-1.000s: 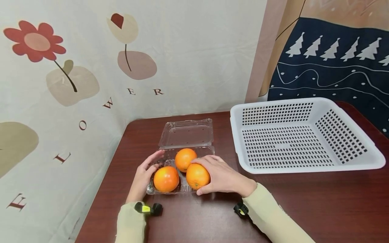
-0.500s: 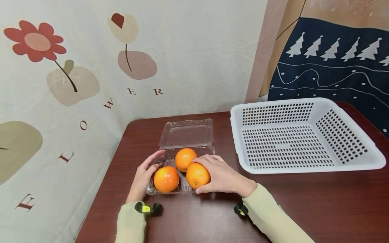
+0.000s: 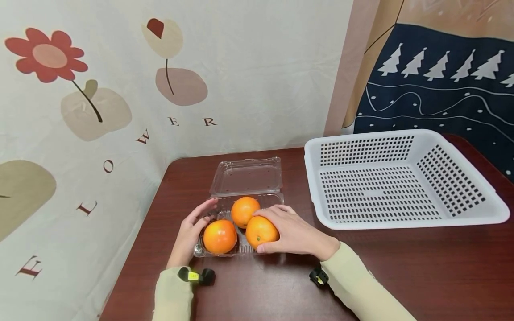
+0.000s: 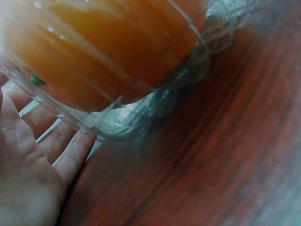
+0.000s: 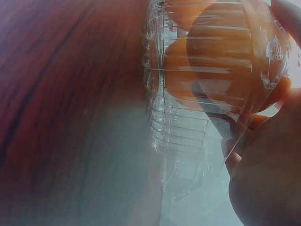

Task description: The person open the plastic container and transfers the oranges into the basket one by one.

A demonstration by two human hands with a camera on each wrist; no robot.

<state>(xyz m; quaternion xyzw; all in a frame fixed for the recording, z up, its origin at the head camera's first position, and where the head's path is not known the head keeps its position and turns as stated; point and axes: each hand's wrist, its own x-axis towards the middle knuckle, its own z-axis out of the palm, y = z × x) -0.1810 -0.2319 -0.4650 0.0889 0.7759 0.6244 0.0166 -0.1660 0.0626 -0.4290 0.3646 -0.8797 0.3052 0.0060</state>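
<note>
Three oranges are in the base of a clear plastic clamshell box (image 3: 240, 250) on the table. My right hand (image 3: 295, 232) grips the front right orange (image 3: 259, 227), thumb at its front and fingers over its far side. Against the box's left side rests my left hand (image 3: 188, 234), its fingers fairly straight and its thumb near the front left orange (image 3: 219, 236). In the left wrist view, the fingers (image 4: 77, 150) touch the outside of the clear wall. The back orange (image 3: 245, 211) sits behind the other two. Through the plastic, the right wrist view shows blurred oranges (image 5: 216, 52).
The box's open lid (image 3: 246, 176) lies flat behind its base. A large white perforated basket (image 3: 373, 194) stands to the right on the dark red wooden table (image 3: 249, 294). A printed cloth (image 3: 261, 89) hangs behind the table and along its left side.
The right hand has turned the front right orange slightly, so its green stem spot sits higher, and the thumb has shifted up and left. The left hand has not moved.
</note>
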